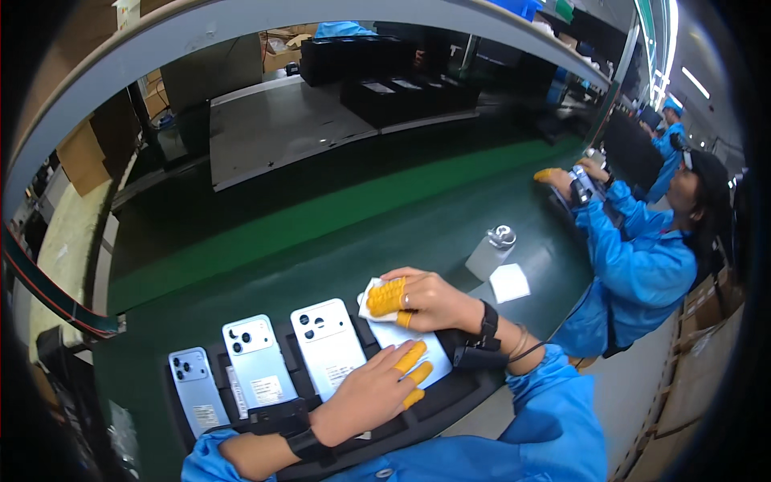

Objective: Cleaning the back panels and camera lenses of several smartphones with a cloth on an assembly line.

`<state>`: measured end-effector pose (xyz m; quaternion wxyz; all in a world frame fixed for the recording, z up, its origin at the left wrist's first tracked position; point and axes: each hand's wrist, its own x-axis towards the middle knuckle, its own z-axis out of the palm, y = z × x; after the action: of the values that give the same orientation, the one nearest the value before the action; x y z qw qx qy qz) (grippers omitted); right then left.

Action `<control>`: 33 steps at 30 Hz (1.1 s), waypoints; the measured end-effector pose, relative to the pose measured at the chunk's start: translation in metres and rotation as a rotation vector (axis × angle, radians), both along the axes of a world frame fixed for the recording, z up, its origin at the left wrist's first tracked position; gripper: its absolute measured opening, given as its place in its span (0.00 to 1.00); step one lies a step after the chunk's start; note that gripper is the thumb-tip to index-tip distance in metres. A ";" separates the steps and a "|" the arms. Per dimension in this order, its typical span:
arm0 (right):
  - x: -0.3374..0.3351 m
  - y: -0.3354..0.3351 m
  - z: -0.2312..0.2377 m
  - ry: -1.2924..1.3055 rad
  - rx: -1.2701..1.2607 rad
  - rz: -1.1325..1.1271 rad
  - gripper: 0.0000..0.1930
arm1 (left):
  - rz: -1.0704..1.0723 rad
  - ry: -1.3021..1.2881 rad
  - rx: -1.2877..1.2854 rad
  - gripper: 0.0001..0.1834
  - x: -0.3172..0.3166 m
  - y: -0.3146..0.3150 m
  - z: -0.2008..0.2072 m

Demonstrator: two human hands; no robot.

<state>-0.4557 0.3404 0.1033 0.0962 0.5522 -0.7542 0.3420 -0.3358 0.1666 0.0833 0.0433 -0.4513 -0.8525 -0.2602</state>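
Observation:
My right hand [430, 301], with yellow finger cots on, presses a folded white wipe [368, 308] onto the top end of a pale smartphone [434, 365]. Stretched out over the lower part of that phone, my left hand [373, 394] also wears yellow cots and touches its surface. The phone lies back up in a black tray [474, 395]; my hands cover much of it. Further left in the tray lie a white phone [328, 345], a pale phone [259, 353] and a bluish phone [194, 386], camera bumps at the far end and labels near the bottom.
A translucent bottle [487, 255] with a metal top stands beyond my right hand, a white square pad [510, 283] beside it. Past the dark green table runs a green belt [321, 205]. A shelf bar [241, 44] arches overhead. A co-worker in blue [634, 257] handles something at right.

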 end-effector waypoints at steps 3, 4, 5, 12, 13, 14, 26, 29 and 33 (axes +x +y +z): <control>-0.003 0.004 -0.010 0.021 -0.012 -0.009 0.07 | 0.023 -0.026 -0.078 0.22 0.001 -0.001 0.007; -0.006 0.005 -0.014 0.078 -0.059 -0.038 0.06 | 0.025 -0.024 -0.068 0.22 0.000 0.002 0.005; -0.007 0.003 -0.012 0.077 -0.057 -0.030 0.06 | 0.015 0.004 -0.043 0.21 -0.003 0.001 0.000; -0.006 0.003 -0.011 -0.020 0.007 -0.010 0.01 | 0.042 -0.045 -0.086 0.21 -0.002 0.003 -0.003; -0.009 0.003 -0.014 0.057 0.047 -0.058 0.02 | 0.040 -0.044 -0.084 0.21 -0.002 0.004 -0.002; -0.010 0.003 -0.016 0.133 0.084 -0.106 0.02 | 0.040 -0.034 -0.080 0.21 -0.002 0.004 -0.002; -0.024 0.024 -0.012 -0.324 -0.106 0.014 0.05 | 0.036 -0.061 -0.062 0.21 -0.001 0.003 0.001; -0.011 0.011 -0.012 -0.209 -0.168 -0.148 0.06 | 0.031 -0.048 -0.067 0.21 -0.001 0.003 -0.001; -0.006 0.002 -0.018 -0.182 0.029 -0.048 0.09 | 0.018 -0.029 -0.042 0.20 -0.001 0.002 -0.001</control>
<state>-0.4617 0.3423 0.0849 0.0275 0.5021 -0.7776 0.3773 -0.3367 0.1688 0.0827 0.0239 -0.4405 -0.8625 -0.2480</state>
